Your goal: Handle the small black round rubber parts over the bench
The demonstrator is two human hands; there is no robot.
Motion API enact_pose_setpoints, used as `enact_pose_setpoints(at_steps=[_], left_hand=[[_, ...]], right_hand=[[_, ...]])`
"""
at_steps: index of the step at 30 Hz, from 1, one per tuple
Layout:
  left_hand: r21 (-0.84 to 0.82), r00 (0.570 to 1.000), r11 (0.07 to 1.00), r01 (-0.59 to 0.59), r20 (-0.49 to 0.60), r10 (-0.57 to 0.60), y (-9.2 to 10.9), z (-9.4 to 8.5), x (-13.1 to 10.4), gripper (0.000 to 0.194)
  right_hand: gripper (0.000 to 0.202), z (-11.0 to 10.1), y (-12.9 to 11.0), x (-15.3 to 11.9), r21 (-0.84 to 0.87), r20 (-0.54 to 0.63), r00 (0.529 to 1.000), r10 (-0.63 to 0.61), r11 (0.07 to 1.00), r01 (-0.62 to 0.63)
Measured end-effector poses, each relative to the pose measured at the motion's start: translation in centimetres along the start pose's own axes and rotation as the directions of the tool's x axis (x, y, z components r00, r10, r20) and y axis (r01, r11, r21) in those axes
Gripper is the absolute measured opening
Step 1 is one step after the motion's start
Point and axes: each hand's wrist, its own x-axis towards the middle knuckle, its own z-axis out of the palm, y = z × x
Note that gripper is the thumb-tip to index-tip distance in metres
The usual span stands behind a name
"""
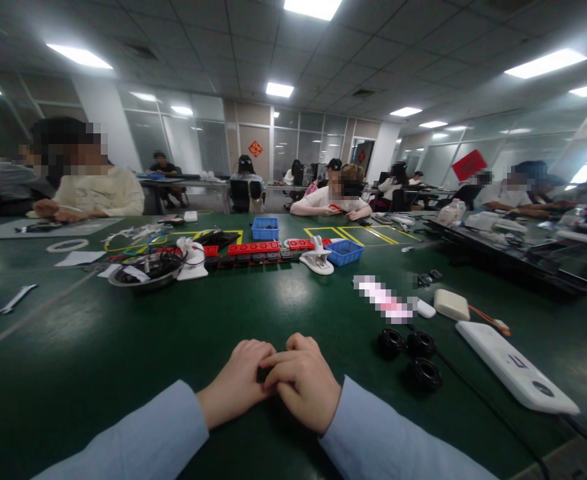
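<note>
The right hand laps its fingertips over the left hand, seemingly just for support on the bench. Both are loosely curled; whether either encloses anything cannot be told. Nearest, right of the right hand, sit the black rings, then a white device; a black cable between could snag a rightward reach. Beyond both hands, a white clip and red blocks partly bar the far side.

2 blue baskets sit near red blocks; a wrench lies left of a metal bowl.
</note>
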Motion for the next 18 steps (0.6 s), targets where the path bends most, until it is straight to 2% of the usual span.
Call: enact_pose_setpoints(at_steps=[4,6,9,11,14,18], left_hand=[[0.011,1.000,1.000,-0.015,-0.004,0.015,-0.18,0.11,0.03,0.011],[0.015,1.000,1.000,-0.021,-0.011,0.021,-0.30,0.19,0.01,0.014],[0.001,1.000,1.000,-0.019,-0.017,0.019,-0.51,0.26,-0.06,0.020],[-0.013,1.000,1.000,-0.016,-0.017,0.015,-0.61,0.29,-0.09,0.027],[-0.019,1.000,1.000,-0.016,-0.023,0.015,-0.64,0.30,-0.10,0.031],[-0.034,1.000,0.999,-0.010,-0.026,0.009,-0.55,0.27,-0.09,0.029]], right_hand=[[0.033,-0.18,0.00,-0.12,0.051,-0.037,0.997,-0.065,0.996,0.066],[0.031,-0.33,0.06,-0.13,0.055,-0.094,0.995,-0.046,0.997,0.051],[0.024,-0.61,0.20,0.02,0.039,-0.206,0.976,0.065,0.998,-0.058],[0.016,-0.76,0.28,0.19,0.023,-0.242,0.959,0.151,0.988,-0.150],[0.018,-0.83,0.29,0.39,0.004,-0.236,0.942,0.238,0.970,-0.244],[0.025,-0.72,0.23,0.40,-0.021,-0.222,0.942,0.252,0.965,-0.263]])
